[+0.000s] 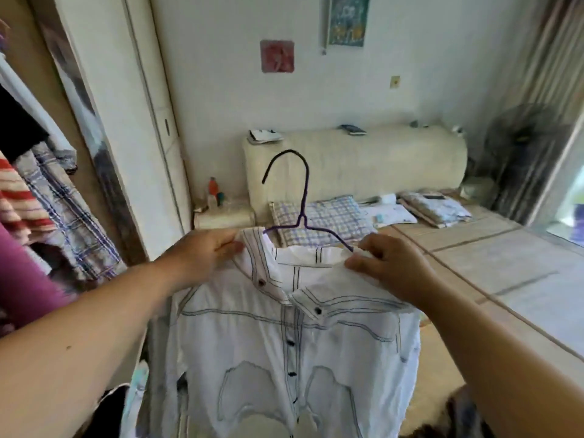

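You are holding a white shirt (pixel 284 358) with dark stitching up in front of you, its buttoned front hanging down between your arms. Your left hand (pixel 205 251) is pinching the shirt's collar with curled fingers. Your right hand (pixel 388 267) is pinching the cloth at the neck opening, beside the right arm of a purple wire hanger (pixel 303 197). The hanger is sitting inside the neck, its hook standing upright. Beyond, a checked pillow (pixel 325 219) is lying on a bed (pixel 474 248) against a pale headboard (pixel 379 162). Clothes (pixel 63 216) are hanging at your left.

Left grip (pixel 205 251) and right grip (pixel 390 268) outstretched side by side, each a fingertip pinch.
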`<state>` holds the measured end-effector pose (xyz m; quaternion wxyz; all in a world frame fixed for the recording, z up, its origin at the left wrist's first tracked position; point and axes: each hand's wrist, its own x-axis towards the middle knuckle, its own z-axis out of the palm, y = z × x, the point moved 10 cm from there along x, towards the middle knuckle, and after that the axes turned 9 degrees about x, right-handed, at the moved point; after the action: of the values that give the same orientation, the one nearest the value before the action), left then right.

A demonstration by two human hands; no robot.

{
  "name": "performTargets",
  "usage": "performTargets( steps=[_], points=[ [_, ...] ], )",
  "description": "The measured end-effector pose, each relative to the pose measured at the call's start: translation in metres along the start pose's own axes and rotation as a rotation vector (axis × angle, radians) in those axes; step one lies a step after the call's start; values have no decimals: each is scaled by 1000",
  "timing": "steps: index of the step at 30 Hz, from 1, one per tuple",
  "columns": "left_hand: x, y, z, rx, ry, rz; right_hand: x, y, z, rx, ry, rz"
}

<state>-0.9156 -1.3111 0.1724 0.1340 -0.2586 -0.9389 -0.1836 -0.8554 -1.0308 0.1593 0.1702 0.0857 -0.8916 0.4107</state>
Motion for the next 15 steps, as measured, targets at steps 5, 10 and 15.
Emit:
performTargets(
  steps=[5,10,15],
  points=[
    [21,92,74,-17,-121,240,-93,60,-59,9,54,199],
    [36,208,166,-6,-331,427,-186,118,-133,-21,137,395],
    [32,324,265,-85,-534,520,-284,188,-204,-68,220,603]
  ],
)
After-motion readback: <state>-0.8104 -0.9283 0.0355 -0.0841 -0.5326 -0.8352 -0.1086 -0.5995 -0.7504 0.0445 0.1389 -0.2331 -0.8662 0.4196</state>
